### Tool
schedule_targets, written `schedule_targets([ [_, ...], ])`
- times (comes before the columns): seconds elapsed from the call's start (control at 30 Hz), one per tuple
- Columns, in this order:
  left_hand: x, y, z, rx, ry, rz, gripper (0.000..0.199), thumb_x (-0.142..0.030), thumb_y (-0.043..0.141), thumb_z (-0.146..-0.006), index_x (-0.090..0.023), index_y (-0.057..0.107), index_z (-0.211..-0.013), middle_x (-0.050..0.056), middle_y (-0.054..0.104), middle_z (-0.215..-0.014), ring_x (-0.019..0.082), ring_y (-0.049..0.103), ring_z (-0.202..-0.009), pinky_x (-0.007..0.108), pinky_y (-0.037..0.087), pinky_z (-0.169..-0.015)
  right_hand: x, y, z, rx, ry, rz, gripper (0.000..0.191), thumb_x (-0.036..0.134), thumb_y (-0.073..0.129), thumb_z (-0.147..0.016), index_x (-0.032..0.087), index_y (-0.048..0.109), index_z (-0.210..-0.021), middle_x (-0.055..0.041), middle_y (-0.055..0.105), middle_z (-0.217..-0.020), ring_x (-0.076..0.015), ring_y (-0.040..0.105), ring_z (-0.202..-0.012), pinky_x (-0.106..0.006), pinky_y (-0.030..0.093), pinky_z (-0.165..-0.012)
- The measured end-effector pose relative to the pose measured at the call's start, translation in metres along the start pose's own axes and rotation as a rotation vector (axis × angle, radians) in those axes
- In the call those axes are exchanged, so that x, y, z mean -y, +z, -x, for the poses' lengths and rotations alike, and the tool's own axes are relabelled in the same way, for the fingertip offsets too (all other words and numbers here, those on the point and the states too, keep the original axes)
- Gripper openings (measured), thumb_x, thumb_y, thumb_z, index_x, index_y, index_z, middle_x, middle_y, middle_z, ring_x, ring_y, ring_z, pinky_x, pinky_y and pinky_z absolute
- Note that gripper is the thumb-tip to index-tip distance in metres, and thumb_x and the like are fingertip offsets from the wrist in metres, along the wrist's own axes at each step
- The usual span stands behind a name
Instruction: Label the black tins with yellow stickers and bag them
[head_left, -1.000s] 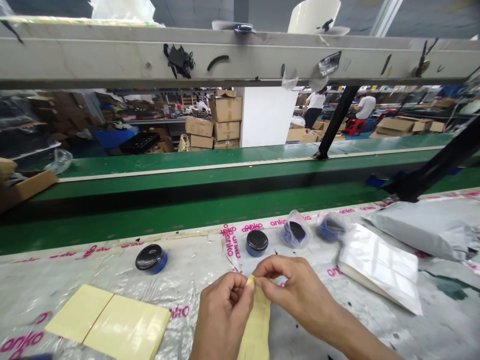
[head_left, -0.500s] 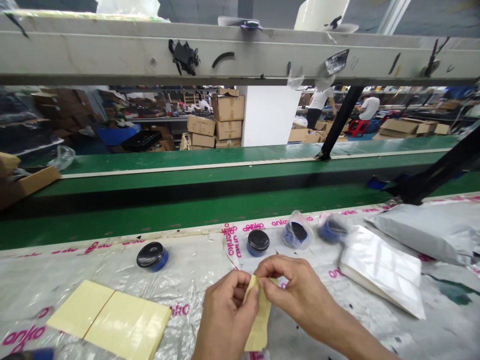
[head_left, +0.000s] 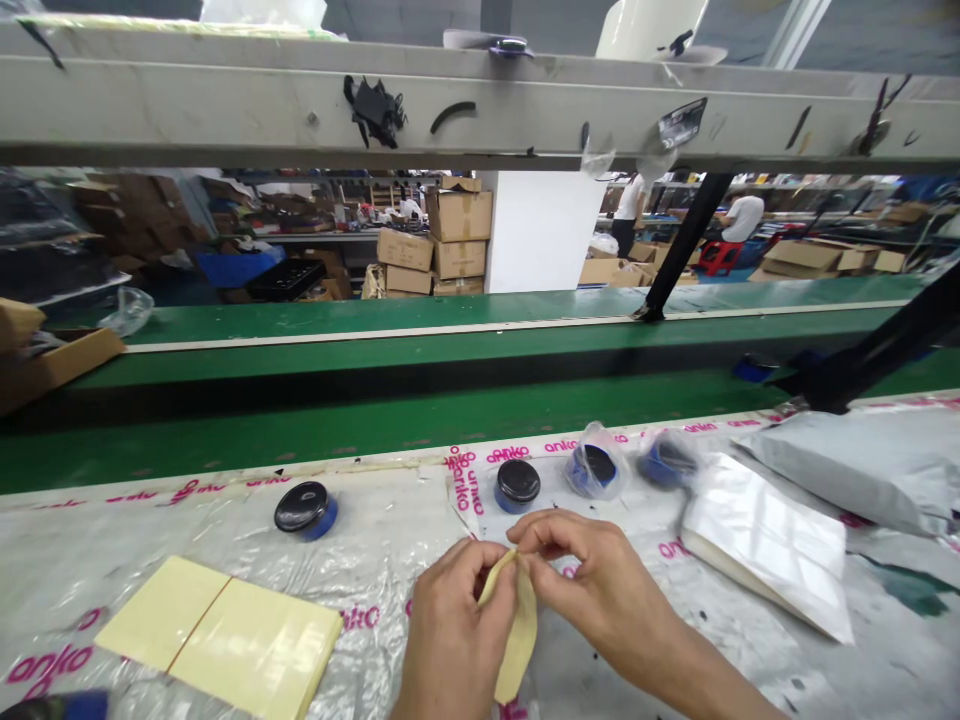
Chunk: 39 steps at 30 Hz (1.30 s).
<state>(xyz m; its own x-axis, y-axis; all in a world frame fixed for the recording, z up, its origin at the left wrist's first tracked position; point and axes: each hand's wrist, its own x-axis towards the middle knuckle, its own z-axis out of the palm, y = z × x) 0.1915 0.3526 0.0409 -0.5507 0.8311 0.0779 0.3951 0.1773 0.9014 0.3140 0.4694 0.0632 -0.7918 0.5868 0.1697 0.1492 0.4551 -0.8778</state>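
My left hand pinches a yellow paper piece between thumb and fingers. At its top edge the fingertips of my right hand are closed on the same paper, close against the left thumb. The piece bows outward below the fingers, its lower end hanging over the covered table. To the left lies a stack of yellow papers with a thin reddish-brown band across it. Just beyond my hands sits a round container, black on top and blue below. A similar container stands farther left.
Two more blue containers, one in a clear bag and another, stand at the back right. White plastic bags and a grey bag lie on the right. A green conveyor runs behind, under a beam.
The yellow paper has turned and now bows apart below my fingers, looking narrower. Both hands stay pinched at its top, nearly in place. The view has shifted slightly.
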Motion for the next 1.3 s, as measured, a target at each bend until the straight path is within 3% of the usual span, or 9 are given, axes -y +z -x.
schedule_targets([
  [0.13,0.001,0.004,-0.001,-0.081,0.006,-0.144,0.02,-0.03,0.057,-0.087,-0.022,0.064,-0.071,-0.001,0.066,-0.067,0.014,0.059,-0.062,0.023,0.037,-0.057,0.0,0.002,0.001,-0.034,-0.032,0.043,0.009,0.015,0.061,-0.083,0.022,0.067,-0.08,-0.0016,0.073,-0.096,-0.019,0.066,-0.089,-0.029,0.051,-0.079],
  [0.33,0.0,0.007,-0.003,-0.102,0.02,-0.25,0.019,-0.028,0.055,-0.085,-0.022,0.062,-0.069,0.0,0.065,-0.067,0.014,0.057,-0.061,0.025,0.036,-0.059,0.003,0.003,0.002,-0.033,-0.035,0.051,0.012,0.017,0.059,-0.083,0.022,0.068,-0.079,-0.0019,0.073,-0.095,-0.02,0.067,-0.09,-0.029,0.052,-0.079],
  [0.43,-0.002,0.005,-0.005,-0.035,-0.101,-0.17,0.022,-0.033,0.055,-0.085,-0.021,0.062,-0.068,0.0,0.064,-0.065,0.015,0.054,-0.061,0.024,0.035,-0.057,0.004,0.002,0.001,-0.048,0.056,-0.067,0.012,0.02,0.059,-0.083,0.022,0.071,-0.08,-0.0023,0.074,-0.095,-0.0194,0.068,-0.086,-0.028,0.054,-0.075],
  [0.6,-0.002,-0.002,-0.007,0.058,-0.257,0.075,0.025,-0.041,0.057,-0.083,-0.019,0.066,-0.074,-0.001,0.062,-0.062,0.014,0.051,-0.059,0.022,0.036,-0.053,0.002,0.001,0.0,-0.049,0.215,-0.216,0.012,0.027,0.062,-0.084,0.02,0.071,-0.085,-0.0041,0.075,-0.1,-0.0143,0.064,-0.064,-0.023,0.05,-0.055],
  [0.77,0.0,-0.003,-0.005,0.023,-0.178,0.049,0.028,-0.042,0.059,-0.085,-0.019,0.066,-0.072,-0.001,0.063,-0.062,0.014,0.053,-0.059,0.022,0.035,-0.054,0.0,0.002,-0.001,0.01,0.145,-0.074,0.018,0.021,0.064,-0.085,0.022,0.076,-0.098,-0.002,0.076,-0.096,-0.0177,0.07,-0.079,-0.026,0.055,-0.068],
  [1.0,0.002,0.001,-0.005,0.015,-0.169,-0.041,0.026,-0.04,0.058,-0.084,-0.02,0.064,-0.068,-0.002,0.062,-0.061,0.013,0.05,-0.058,0.022,0.032,-0.054,0.001,0.007,0.0,-0.021,0.066,0.11,0.016,0.015,0.06,-0.083,0.023,0.074,-0.08,0.0019,0.073,-0.079,-0.0164,0.067,-0.073,-0.027,0.052,-0.069],
  [1.3,-0.003,0.001,-0.005,-0.018,-0.119,-0.166,0.025,-0.035,0.056,-0.084,-0.021,0.06,-0.064,-0.002,0.061,-0.059,0.013,0.051,-0.057,0.024,0.032,-0.056,0.004,0.008,0.0,-0.024,-0.035,0.266,0.014,0.018,0.055,-0.084,0.021,0.068,-0.081,-0.0008,0.072,-0.083,-0.0191,0.065,-0.078,-0.031,0.047,-0.072],
])
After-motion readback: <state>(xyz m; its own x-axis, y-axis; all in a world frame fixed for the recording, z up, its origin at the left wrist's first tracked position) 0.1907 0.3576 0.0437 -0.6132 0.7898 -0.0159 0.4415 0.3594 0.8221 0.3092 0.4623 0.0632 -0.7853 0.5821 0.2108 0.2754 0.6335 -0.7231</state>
